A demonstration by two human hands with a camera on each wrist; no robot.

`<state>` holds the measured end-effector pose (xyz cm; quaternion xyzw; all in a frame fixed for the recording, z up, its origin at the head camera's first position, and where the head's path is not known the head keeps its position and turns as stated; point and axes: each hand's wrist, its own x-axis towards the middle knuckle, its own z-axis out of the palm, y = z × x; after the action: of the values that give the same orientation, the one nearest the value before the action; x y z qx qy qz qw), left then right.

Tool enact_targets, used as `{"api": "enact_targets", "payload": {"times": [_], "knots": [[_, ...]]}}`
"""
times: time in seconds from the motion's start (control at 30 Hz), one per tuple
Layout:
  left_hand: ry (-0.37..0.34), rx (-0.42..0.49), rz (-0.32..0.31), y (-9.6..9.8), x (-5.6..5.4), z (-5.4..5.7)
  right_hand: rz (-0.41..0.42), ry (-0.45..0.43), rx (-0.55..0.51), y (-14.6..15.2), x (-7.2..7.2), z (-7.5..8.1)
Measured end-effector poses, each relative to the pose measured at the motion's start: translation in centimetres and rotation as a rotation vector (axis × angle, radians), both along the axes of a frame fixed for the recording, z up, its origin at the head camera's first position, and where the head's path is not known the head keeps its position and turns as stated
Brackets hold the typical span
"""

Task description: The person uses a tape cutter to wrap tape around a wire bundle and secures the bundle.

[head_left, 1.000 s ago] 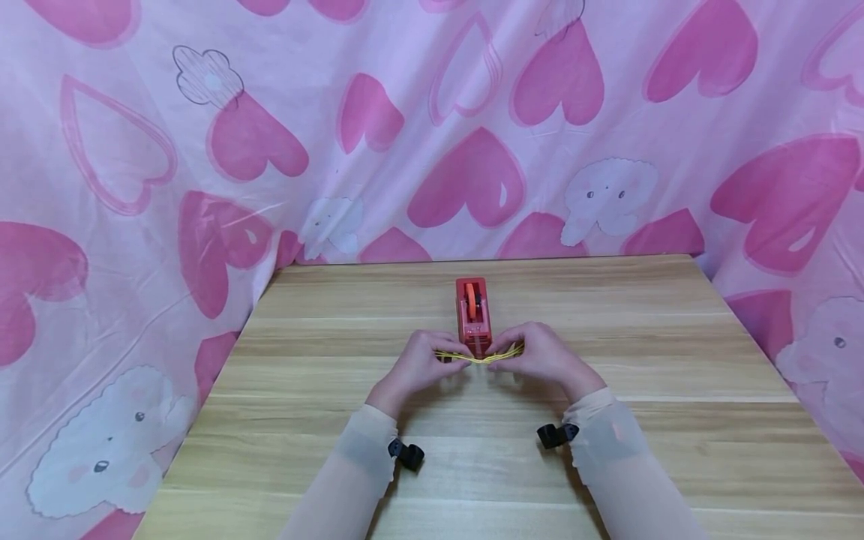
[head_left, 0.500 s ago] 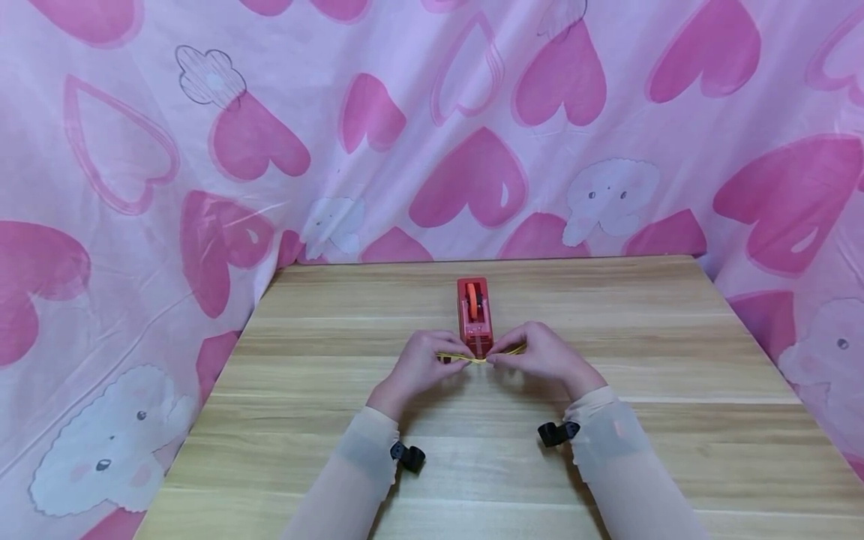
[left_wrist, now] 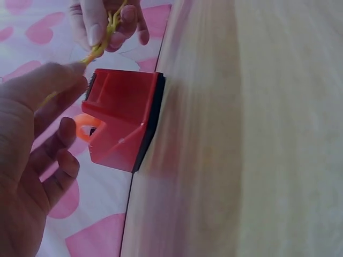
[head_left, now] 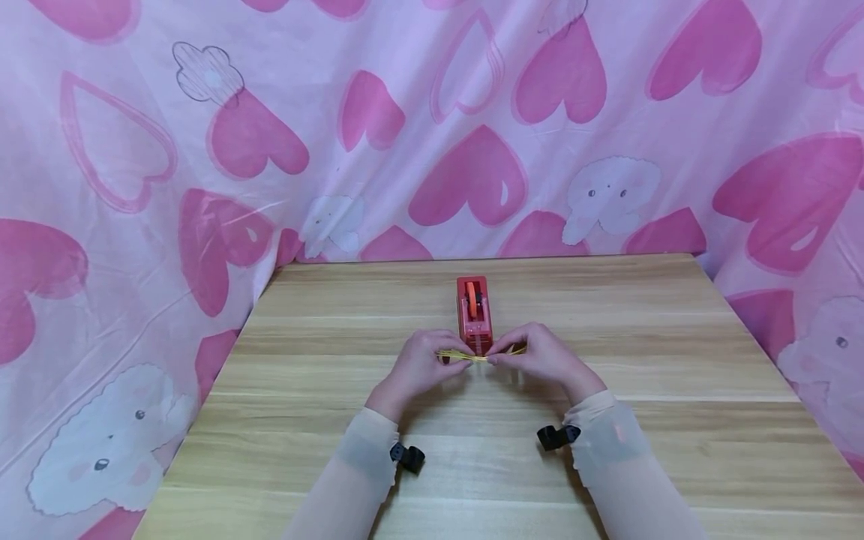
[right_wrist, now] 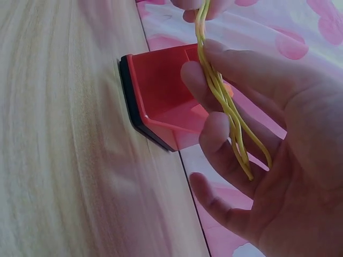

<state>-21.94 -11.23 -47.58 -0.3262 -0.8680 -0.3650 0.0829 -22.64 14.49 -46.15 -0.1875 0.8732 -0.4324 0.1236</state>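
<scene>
Largest first. We note a pink cloth (head_left: 466,176) patterned with hearts, hung behind the far edge and down both sides, probably as a plain backdrop. Before it lies the wooden table (head_left: 675,330), the working surface.

Two pale sleeves (head_left: 621,450) come in from the near edge, left and right, angled inward so that both hands meet at the centre. Left hand (head_left: 418,367): thumb and finger pinched narrow on the bundle. Right hand (head_left: 547,360): the same narrow pinch, its other fingers curved loosely below. We judge the paired pinch keeps the middle of the bundle level and steady, with a short stretch bare between the fingertips.

The red tape dispenser (head_left: 475,337) stands upright on its base just beyond the hands, toothed end facing near, which we take to leave that end within reach. The yellow wires (right_wrist: 221,93) run left to right at that end; loose ends trail along the right palm. Whether they touch the dispenser we cannot tell.

A black camera (head_left: 408,456) sits at the left wrist, another at the right. Smallest: the orange tape roll (head_left: 472,300), in the dispenser's far half.
</scene>
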Motion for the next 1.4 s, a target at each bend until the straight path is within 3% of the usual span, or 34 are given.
{"api": "enact_targets", "payload": {"times": [0.13,0.4,0.6,0.8,1.07,1.4], "knots": [[-0.011,-0.017,0.01,0.0,0.2,0.5,-0.03,0.005,-0.005,-0.1,0.2,0.1],[-0.111,-0.069,0.063,0.1,0.3,1.3,-0.029,0.038,0.001,0.0,0.4,-0.3],[-0.216,-0.111,0.12,0.4,0.1,1.1,-0.048,0.068,-0.001,0.0,0.5,-0.5],[-0.313,-0.102,0.141,0.5,0.0,0.8,-0.059,0.071,-0.019,0.1,0.5,-0.6],[-0.323,-0.074,0.139,0.6,0.0,0.7,-0.054,0.099,-0.003,0.1,0.5,-0.5],[-0.304,-0.03,0.144,0.7,0.2,0.4,-0.063,0.02,-0.009,-0.1,0.7,-0.1]]}}
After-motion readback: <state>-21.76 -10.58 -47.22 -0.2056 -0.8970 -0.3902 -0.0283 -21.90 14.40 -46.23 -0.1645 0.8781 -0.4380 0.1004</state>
